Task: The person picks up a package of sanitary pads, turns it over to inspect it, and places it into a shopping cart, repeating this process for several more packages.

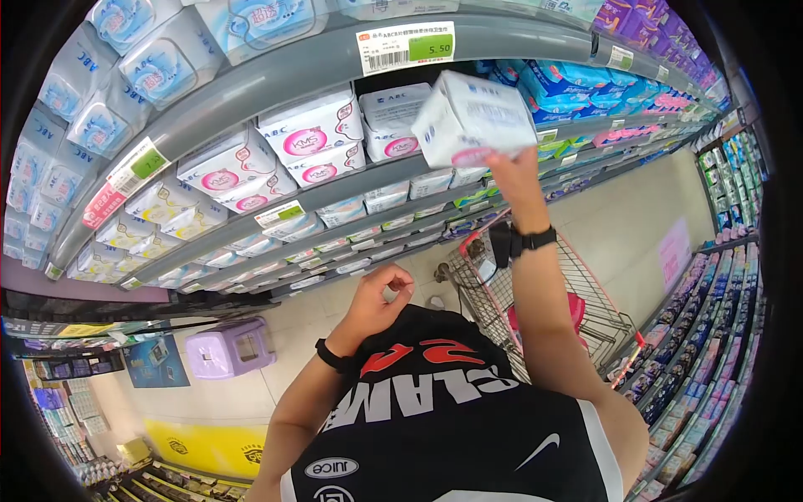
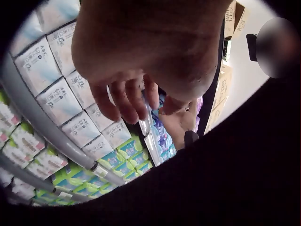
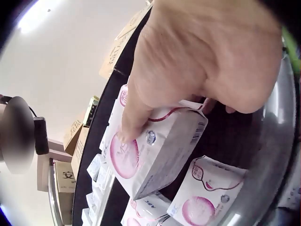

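My right hand (image 1: 517, 177) grips a white ABC pack of sanitary pads (image 1: 475, 115) by its near end, tilted in front of the shelf. In the right wrist view, the thumb lies on the front of the pack near its pink oval, and the other fingers are mostly hidden behind the palm. Behind and left of it, a matching pack (image 1: 396, 117) sits in the shelf row beside stacked KMS packs (image 1: 309, 138). My left hand (image 1: 381, 297) hangs before my torso with loosely curled fingers, holding nothing.
A grey shelf rail (image 1: 276, 63) with price tags runs above the row. Blue packs (image 1: 569, 88) fill the shelf to the right. Below my right arm stands a wire shopping cart (image 1: 577, 293). A purple stool (image 1: 226, 347) is on the floor at left.
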Motion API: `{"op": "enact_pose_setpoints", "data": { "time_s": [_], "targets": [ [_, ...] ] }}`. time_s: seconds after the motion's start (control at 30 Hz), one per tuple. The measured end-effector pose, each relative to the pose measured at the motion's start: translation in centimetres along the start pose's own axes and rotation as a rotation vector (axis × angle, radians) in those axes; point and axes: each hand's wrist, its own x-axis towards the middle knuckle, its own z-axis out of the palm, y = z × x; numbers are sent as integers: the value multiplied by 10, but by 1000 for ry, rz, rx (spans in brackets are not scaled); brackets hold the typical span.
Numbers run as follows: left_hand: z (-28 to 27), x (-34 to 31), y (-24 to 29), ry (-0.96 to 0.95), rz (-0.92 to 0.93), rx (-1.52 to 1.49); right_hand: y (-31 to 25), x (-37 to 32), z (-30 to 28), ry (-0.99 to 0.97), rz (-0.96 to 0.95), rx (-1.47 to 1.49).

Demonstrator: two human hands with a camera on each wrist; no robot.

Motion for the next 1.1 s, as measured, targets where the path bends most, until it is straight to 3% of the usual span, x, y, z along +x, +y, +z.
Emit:
{"op": "enact_pose_setpoints", "data": {
  "time_s": [0.1,0.2,0.3,0.4,0.43,0.53,0.6,0.7,0.77,0.8,0.83,0.97,1.1],
  "targets": [
    [2,3,-5,-9,35,31,1,-57,-13,13,69,2],
    [8,18,28,219,209,193,-8,-110,-18,-66,201,-44],
    [13,25,32,274,479,386,-14,-147,-1,-128,333,35],
    [20,27,34,91,506,418,-19,-169,13,-172,446,22],
    [21,29,31,-28,485,378,-18,-177,16,-173,478,41],
    [32,32,12,-34,215,26,-11,-192,12,-191,518,-9],
    [38,38,11,-8,87,-224,2,-197,12,-133,487,111],
    [35,45,6,-27,-56,-372,7,-198,4,-223,425,22],
    [35,44,3,-31,-166,-464,4,-195,-9,-257,533,-238],
    [36,44,1,-23,-179,-441,1,-194,-11,-279,588,-368],
    [37,44,-2,-11,-191,-419,-1,-195,-6,-151,527,-324],
    [35,43,-13,-23,-175,-518,-3,-194,-4,-79,541,-189],
    [32,42,-12,-10,100,-153,9,-192,2,14,605,26]
  ]
}}
